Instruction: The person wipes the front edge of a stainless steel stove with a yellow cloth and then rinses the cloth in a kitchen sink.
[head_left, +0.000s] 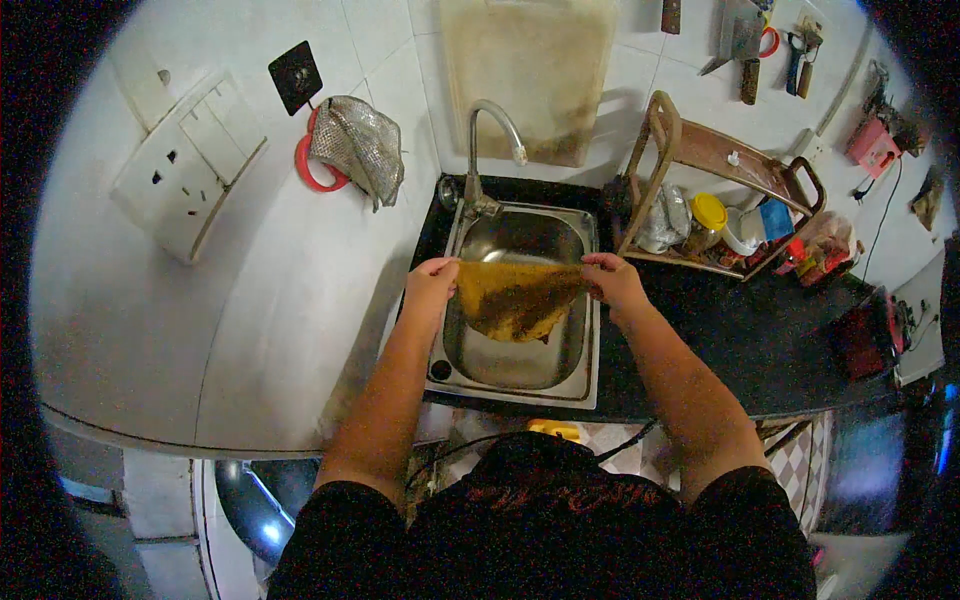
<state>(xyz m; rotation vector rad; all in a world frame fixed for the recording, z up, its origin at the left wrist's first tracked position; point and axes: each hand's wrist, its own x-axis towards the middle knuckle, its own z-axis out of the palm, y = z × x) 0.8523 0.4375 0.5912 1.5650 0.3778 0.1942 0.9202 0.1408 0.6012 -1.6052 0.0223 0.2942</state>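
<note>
A yellow-brown cloth (517, 300) with dark patches is stretched between my two hands over the stainless-steel sink (525, 375). My left hand (433, 281) pinches its upper left corner at the sink's left rim. At the opposite corner, my right hand (616, 283) grips the cloth near the right rim. The cloth hangs down in a sagging curve and hides part of the basin. Behind it, the curved metal faucet (495, 112) stands at the back of the sink; no water is seen running from it.
Right of the sink, a brown rack (664, 150) holds jars and bags on the black countertop (712, 322). A cutting board (529, 82) leans on the back wall. A grey mesh cloth (364, 146) hangs at left; knives and scissors (769, 43) hang at upper right.
</note>
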